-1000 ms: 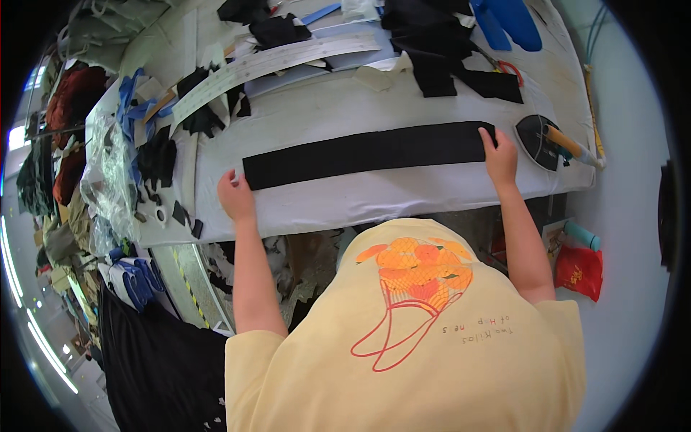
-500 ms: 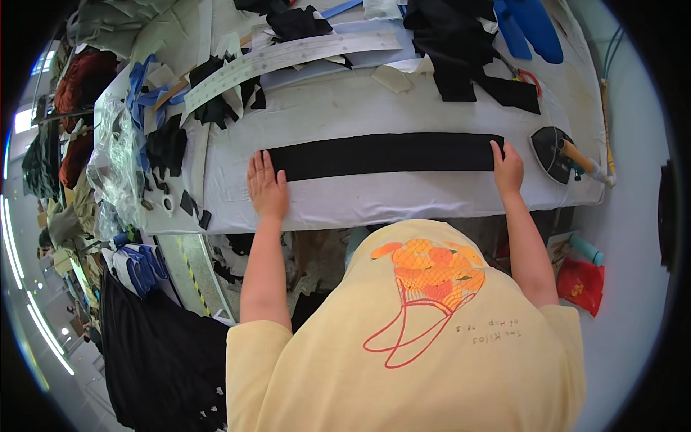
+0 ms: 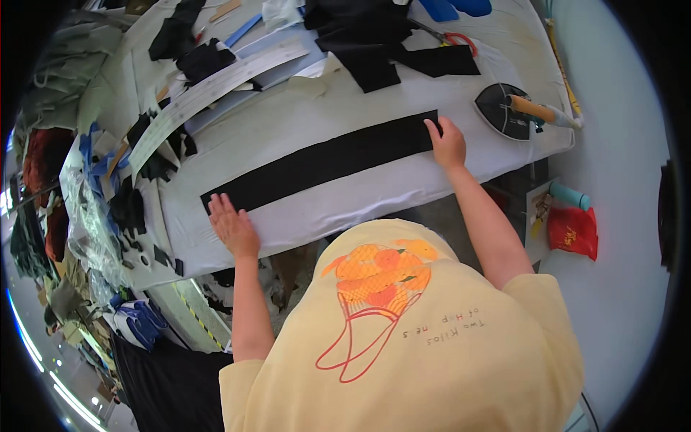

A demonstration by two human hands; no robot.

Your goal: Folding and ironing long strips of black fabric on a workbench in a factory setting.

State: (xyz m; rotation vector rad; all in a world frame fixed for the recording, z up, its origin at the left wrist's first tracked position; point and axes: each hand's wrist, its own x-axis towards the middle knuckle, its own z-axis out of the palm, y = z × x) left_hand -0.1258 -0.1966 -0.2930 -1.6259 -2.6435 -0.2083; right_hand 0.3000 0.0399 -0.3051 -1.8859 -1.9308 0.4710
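A long black fabric strip (image 3: 324,160) lies flat on the white cloth-covered table (image 3: 338,205), slanting up toward the right. My left hand (image 3: 235,229) rests on its lower left end, palm down with fingers stretched out. At the opposite end, my right hand (image 3: 448,144) touches the corner and edge of the strip. Its thumb and fingers are apart, and the fingertips press on the cloth. Right of that hand stands an iron (image 3: 497,115) with a wooden handle.
Red-handled scissors (image 3: 458,41) lie by large black fabric pieces (image 3: 360,39) at the back. A long white curved ruler-like strip (image 3: 216,90) rests over scraps on the left. Clear plastic wrapping (image 3: 83,209) hangs at the left edge. A red bag (image 3: 572,232) sits right, below table level.
The whole view has turned and shifted, so the table and strip now slant. Both hands remain at the same ends of the strip, which looks unmoved on the table.
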